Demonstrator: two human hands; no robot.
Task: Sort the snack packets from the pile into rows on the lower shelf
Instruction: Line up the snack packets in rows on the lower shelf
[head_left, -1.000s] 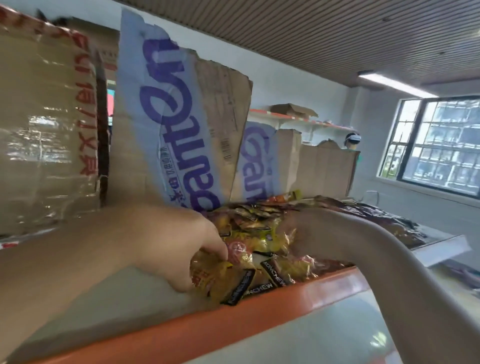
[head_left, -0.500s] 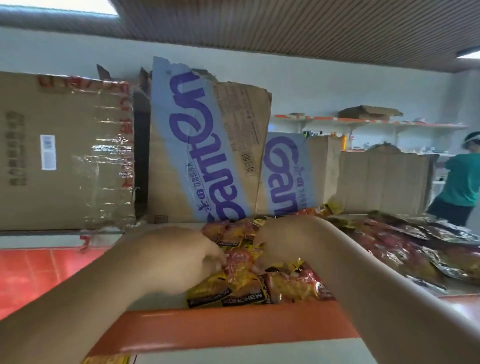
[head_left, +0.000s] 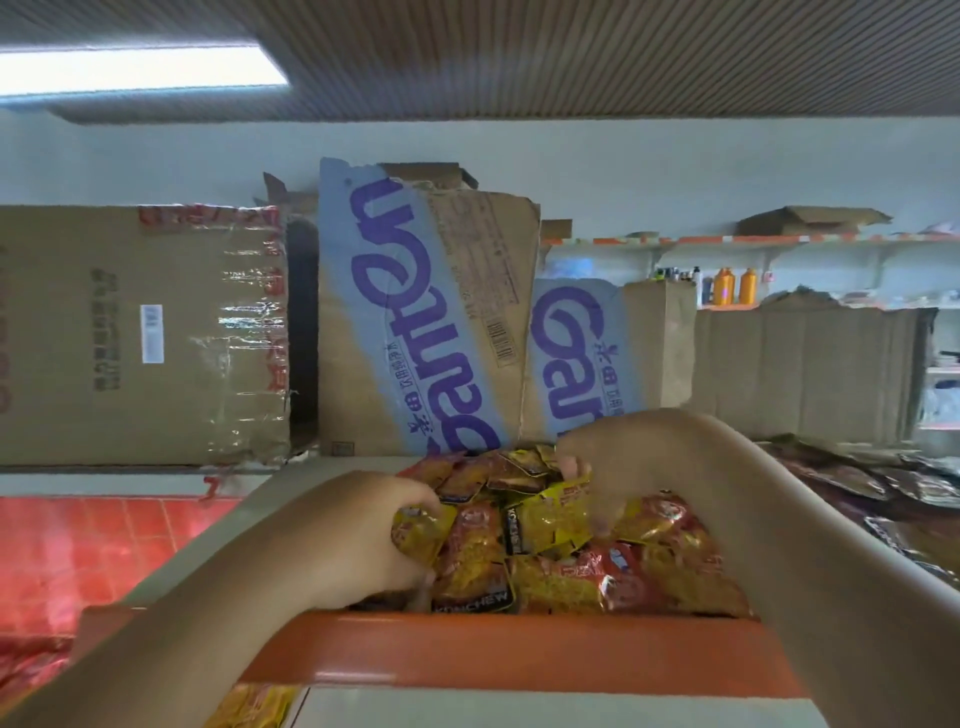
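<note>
View from my head, looking up across an orange shelf lip (head_left: 519, 660) that runs along the bottom of the scene. Just behind the lip lies the pile of snack packets (head_left: 566, 577), glossy red and yellow sachets heaped loosely, some touching the lip.

My left hand (head_left: 353, 540) reaches over the lip at its left part, fingers and thumb curled round a yellow packet (head_left: 418, 530) at the heap's edge. My right hand (head_left: 628, 467) reaches over the lip's right part and comes down on the heap from above. Its fingers seem to be curled round a crumpled yellow packet (head_left: 550, 519), though the thumb is blurred, so I cannot be sure of that grip.

Further behind the lip stand a blue-printed cardboard box (head_left: 415, 322) and, to its left, a taped brown carton (head_left: 140, 332). Behind the lip's right end lie dark packets (head_left: 883, 483). Below the lip's left end, a few yellow packets (head_left: 254, 706) show, probably on the lower shelf.

I judge this to be the picking step: gathering packets from the heap. The next move calls for lifting both handfuls clear without dragging neighbours over the lip, then carrying them down below it and laying them in rows by kind.
</note>
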